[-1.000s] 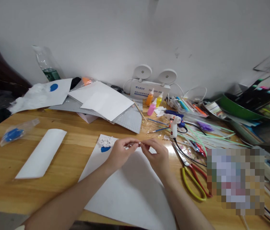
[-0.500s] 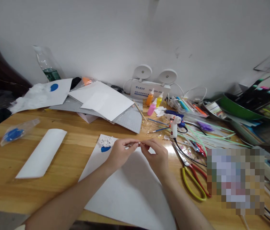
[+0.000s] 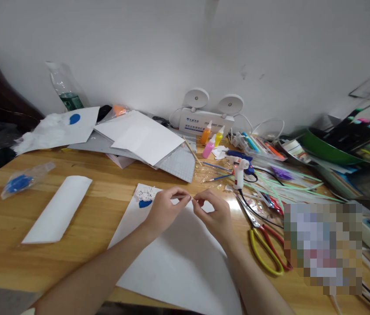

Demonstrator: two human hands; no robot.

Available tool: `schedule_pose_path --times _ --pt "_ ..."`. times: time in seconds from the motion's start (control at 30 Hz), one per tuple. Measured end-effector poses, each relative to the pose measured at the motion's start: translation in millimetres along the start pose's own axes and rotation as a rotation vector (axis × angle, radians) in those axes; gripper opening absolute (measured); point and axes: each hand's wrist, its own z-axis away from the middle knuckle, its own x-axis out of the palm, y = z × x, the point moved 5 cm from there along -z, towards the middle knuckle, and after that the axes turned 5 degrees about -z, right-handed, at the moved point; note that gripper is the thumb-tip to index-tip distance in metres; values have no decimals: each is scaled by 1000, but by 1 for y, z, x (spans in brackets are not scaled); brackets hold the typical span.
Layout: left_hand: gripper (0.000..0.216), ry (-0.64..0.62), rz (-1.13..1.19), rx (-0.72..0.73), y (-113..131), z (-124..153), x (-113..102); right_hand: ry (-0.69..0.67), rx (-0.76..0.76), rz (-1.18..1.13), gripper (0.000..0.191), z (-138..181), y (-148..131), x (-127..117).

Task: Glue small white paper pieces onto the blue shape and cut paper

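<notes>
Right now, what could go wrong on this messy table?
The glue gun shows a red light, so it may be hot, and it stands close to the right hand. The scissors lie right beside that arm and could nick it. The tiny piece pinched by the left hand could get lost.

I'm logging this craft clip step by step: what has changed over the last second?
The left hand and right hand, fingertips touching before above the white sheet, have drawn slightly apart. The left keeps pinching a thin pale piece; whether the right holds anything is unclear. Scissors, glue gun and blue blob lie as before.
</notes>
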Motion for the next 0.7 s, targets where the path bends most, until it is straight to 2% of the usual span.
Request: schedule_pose_path --times 0.33,0.57,0.7 --pt "17 -62 24 6 1 2 4 -15 14 -14 4 -1 2 1" --pt "14 16 5 6 -2 0 0 -25 32 5 5 -1 2 -3" --pt "14 14 -10 26 0 0 -1 -42 29 -7 5 -1 1 -2"
